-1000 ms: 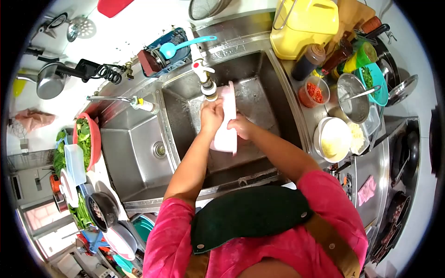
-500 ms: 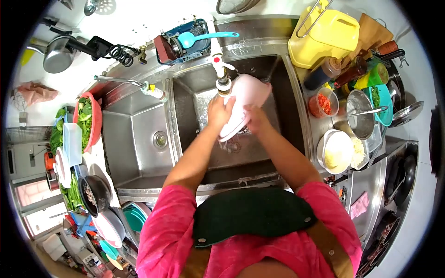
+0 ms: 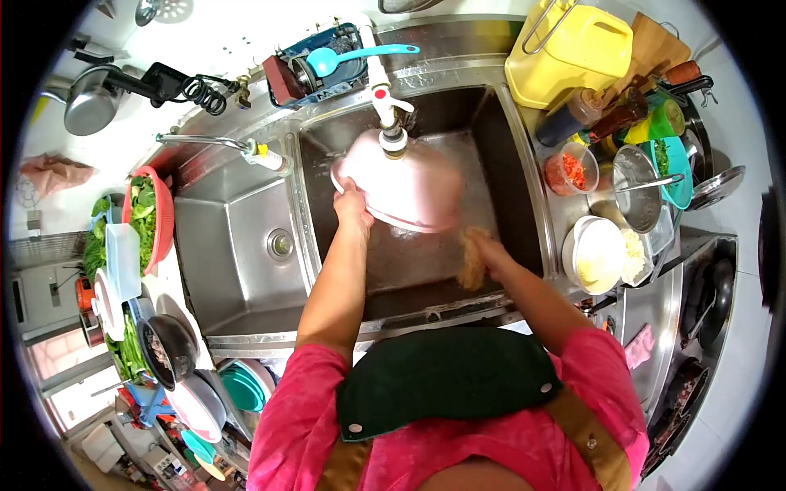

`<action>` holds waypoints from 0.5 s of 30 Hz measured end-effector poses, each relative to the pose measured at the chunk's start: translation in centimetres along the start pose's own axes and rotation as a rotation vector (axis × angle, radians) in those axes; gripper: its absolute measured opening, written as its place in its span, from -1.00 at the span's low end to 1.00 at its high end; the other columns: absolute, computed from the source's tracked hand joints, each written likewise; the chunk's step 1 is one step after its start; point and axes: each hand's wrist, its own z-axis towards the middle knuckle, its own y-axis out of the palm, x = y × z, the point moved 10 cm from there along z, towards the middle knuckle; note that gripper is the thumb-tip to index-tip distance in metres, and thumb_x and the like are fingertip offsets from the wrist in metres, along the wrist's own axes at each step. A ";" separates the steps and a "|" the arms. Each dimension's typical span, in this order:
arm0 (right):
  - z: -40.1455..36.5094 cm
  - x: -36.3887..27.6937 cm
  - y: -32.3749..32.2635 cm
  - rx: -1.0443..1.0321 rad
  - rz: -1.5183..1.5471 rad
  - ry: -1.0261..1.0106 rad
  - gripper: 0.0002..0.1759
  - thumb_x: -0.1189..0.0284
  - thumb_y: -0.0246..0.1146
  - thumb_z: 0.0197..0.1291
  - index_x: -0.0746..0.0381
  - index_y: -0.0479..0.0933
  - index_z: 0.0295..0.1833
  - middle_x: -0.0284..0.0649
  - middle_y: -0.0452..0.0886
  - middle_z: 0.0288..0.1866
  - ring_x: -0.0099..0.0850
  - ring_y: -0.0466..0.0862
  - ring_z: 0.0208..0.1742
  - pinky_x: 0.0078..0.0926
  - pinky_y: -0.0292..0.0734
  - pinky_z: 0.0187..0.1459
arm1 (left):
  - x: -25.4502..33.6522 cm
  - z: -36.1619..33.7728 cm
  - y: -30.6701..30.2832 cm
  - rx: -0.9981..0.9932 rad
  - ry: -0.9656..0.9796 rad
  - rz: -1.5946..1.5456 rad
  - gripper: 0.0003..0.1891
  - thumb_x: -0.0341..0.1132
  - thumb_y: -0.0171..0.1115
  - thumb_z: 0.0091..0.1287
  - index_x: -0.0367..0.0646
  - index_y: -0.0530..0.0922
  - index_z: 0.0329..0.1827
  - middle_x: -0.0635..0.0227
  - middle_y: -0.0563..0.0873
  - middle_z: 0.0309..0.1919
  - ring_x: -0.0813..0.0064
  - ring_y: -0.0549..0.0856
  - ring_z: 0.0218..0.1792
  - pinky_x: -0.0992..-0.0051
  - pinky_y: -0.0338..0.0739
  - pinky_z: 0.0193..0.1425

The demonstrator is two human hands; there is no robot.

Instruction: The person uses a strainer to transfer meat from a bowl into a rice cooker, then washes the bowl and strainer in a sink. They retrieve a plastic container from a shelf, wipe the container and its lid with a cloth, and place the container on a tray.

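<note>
A pale pink basin (image 3: 413,190) is tilted in the right-hand sink bowl (image 3: 409,274), its outer side facing up beneath the white tap (image 3: 391,131). My left hand (image 3: 353,208) is closed on the basin's rim at its left edge. A tan fibrous scrubber (image 3: 470,266), smeared by motion, is gripped in my right hand (image 3: 490,250). That hand is just off the basin's lower right side, over the sink. The inside of the basin is hidden from me.
An empty left sink bowl (image 3: 233,270) adjoins, with a second tap (image 3: 254,151) above. Red basket of greens (image 3: 151,221) stands left. Yellow jug (image 3: 565,57), sauce bottles (image 3: 569,114), chopped red peppers (image 3: 573,170) and white bowls (image 3: 594,255) line the right counter.
The basin has turned and shifted left, so its outer side now faces up. My left hand has moved left and down along it; my right hand has moved right and down, showing the scrubber.
</note>
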 end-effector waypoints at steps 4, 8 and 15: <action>-2.3 -6.5 -1.2 0.257 -0.519 -0.527 -0.47 0.16 0.09 0.05 0.27 0.33 0.08 -0.06 0.50 -0.13 -0.18 0.52 -0.16 -0.36 0.39 -0.10 | 3.3 -2.8 1.2 -0.030 0.238 0.147 -0.69 -0.29 -0.05 0.29 -0.27 0.27 0.01 0.22 0.52 -0.21 0.42 0.52 -0.24 0.46 0.44 -0.19; -8.5 -13.7 10.5 0.360 -0.801 -1.355 -0.53 0.34 0.19 -0.06 0.23 0.37 0.03 0.02 0.40 0.00 -0.07 0.41 0.01 -0.26 0.30 0.00 | 3.5 -6.1 2.2 -0.015 0.434 0.358 -0.77 -0.34 -0.01 0.25 -0.31 0.34 -0.12 0.24 0.55 -0.34 0.46 0.52 -0.33 0.52 0.40 -0.20; -1.7 -19.1 15.0 0.242 -0.499 -1.281 -0.60 0.36 0.19 -0.05 0.08 0.43 0.00 -0.04 0.40 0.01 -0.06 0.46 -0.08 -0.29 0.40 -0.10 | 5.4 -6.9 2.3 -0.354 0.507 0.615 -0.84 -0.38 0.01 0.26 -0.32 0.39 -0.22 0.35 0.56 -0.47 0.64 0.48 -0.49 0.61 0.39 -0.41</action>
